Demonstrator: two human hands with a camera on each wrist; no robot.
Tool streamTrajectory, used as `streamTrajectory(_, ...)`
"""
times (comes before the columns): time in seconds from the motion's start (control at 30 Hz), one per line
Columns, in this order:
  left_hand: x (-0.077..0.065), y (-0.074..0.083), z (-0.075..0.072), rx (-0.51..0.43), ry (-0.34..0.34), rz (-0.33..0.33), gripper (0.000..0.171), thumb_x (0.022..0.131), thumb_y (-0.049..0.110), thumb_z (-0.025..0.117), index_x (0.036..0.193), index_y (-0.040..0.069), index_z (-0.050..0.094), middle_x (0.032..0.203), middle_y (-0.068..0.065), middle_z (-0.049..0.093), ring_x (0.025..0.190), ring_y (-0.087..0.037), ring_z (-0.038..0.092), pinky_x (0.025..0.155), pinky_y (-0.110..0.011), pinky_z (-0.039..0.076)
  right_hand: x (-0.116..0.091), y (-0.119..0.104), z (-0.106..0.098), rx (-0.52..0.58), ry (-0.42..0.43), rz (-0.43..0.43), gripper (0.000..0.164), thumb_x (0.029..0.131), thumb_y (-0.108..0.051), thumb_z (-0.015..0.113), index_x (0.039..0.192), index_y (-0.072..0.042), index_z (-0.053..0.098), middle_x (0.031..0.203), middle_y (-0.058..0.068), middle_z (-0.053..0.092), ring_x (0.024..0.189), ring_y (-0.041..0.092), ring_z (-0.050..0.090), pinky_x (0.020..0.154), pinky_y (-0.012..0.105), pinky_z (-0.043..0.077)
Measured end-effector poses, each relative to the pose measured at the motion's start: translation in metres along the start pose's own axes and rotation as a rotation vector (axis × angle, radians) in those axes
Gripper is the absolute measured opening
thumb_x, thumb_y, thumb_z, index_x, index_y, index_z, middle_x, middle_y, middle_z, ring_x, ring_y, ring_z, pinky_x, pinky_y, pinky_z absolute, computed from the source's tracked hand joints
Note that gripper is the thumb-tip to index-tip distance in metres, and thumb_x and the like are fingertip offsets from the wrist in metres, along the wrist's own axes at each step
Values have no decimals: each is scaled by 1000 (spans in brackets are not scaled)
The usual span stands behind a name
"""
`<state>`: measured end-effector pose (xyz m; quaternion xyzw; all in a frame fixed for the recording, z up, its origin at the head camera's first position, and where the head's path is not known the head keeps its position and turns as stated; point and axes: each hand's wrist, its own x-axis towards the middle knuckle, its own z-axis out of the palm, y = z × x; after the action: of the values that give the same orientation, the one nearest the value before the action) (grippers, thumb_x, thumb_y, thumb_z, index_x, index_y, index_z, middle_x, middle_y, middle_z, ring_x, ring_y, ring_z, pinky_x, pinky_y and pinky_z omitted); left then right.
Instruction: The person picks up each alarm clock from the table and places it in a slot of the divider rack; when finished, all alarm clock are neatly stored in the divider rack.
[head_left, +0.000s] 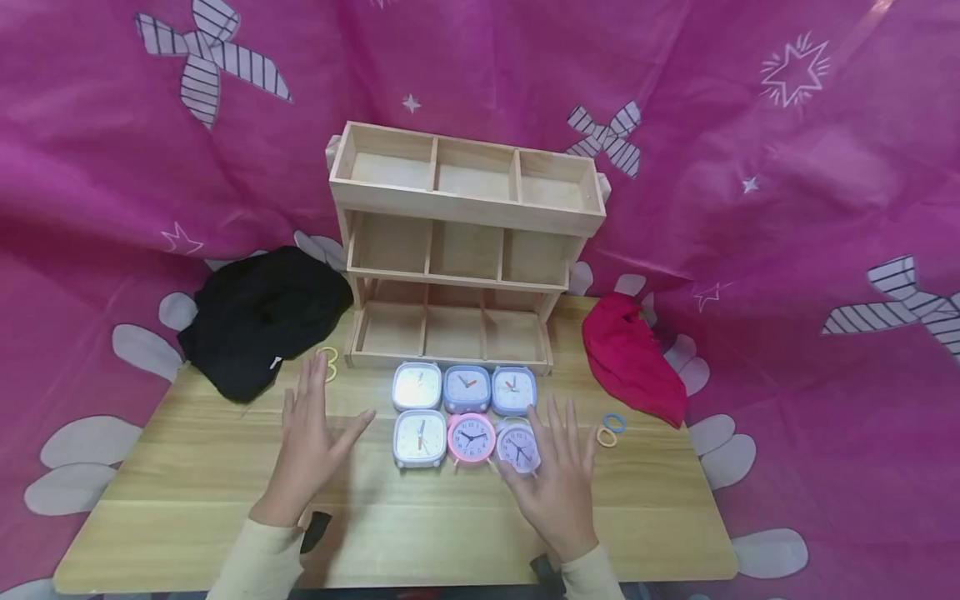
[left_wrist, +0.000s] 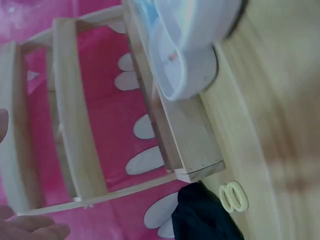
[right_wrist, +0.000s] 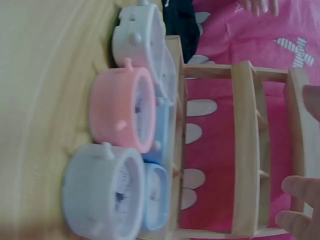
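Note:
Two rows of small alarm clocks lie face up on the table before a wooden shelf (head_left: 465, 208). The far row has a white clock (head_left: 417, 387) and two blue ones. In the near row are a white clock (head_left: 419, 439), a round pink clock (head_left: 471, 438) and a round pale lavender clock (head_left: 518, 447). My left hand (head_left: 309, 442), fingers straight and thumb spread, is held left of the clocks with nothing in it. My right hand (head_left: 558, 475) is spread too; its thumb and fingers overlap the lavender clock's edge in the head view.
The shelf's three tiers each have three compartments. A black cloth (head_left: 262, 317) lies at the back left, with yellow rings (head_left: 330, 363) beside it. At the right are a red cloth (head_left: 633, 358), a blue ring (head_left: 614, 422) and a tan ring (head_left: 607, 437). A pink curtain (head_left: 480, 67) hangs behind.

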<state>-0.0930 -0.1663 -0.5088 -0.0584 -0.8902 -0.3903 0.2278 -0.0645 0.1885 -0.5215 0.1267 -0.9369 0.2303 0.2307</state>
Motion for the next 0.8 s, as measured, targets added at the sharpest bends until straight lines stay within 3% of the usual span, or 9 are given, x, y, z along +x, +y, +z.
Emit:
streamTrajectory(0.1, 26, -12, 7, -36, 44, 41, 115, 84, 12, 90, 173, 13, 16, 177, -20, 25, 157, -52, 33, 126, -75, 23, -4, 3, 5, 27, -17, 41, 96, 81, -49, 89, 164, -27, 45, 177, 8, 30, 166, 42, 17, 127, 79, 5)
streamTrajectory(0.23, 76, -27, 13, -95, 95, 77, 110, 84, 4, 90, 171, 13, 23, 170, -19, 40, 153, -45, 44, 127, -63, 34, -10, 8, 13, 74, -28, 111, 101, 76, -46, 93, 163, -23, 47, 176, 18, 28, 164, 50, 15, 129, 77, 4)
streamTrajectory(0.37, 133, -42, 16, -154, 140, 68, 103, 84, 2, 89, 168, 11, 30, 162, -22, 48, 152, -40, 46, 129, -57, 34, -16, 13, 21, 140, -62, 220, 103, 75, -44, 95, 163, -22, 47, 174, 27, 25, 162, 55, 12, 128, 78, 4)
streamTrajectory(0.5, 180, -58, 16, -149, 93, -10, 115, 82, 8, 93, 171, 14, 20, 168, -24, 36, 159, -40, 34, 132, -58, 29, -24, 15, 29, 162, -148, 339, 104, 74, -48, 95, 163, -24, 46, 176, 26, 21, 163, 54, 11, 125, 82, 11)
streamTrajectory(0.67, 216, -73, 16, -161, -14, -56, 135, 78, 14, 97, 174, 25, 3, 178, -17, 19, 166, -37, 19, 135, -59, 21, -30, 15, 37, 146, -194, 381, 102, 75, -42, 96, 162, -21, 48, 174, 27, 24, 161, 54, 19, 121, 83, 23)
streamTrajectory(0.8, 229, -78, 17, -239, -51, -63, 140, 76, 8, 97, 173, 32, -1, 180, -11, 15, 164, -41, 21, 133, -63, 23, -30, 16, 42, 147, -196, 376, 100, 75, -32, 96, 161, -20, 48, 171, 28, 29, 154, 59, 32, 113, 83, 34)
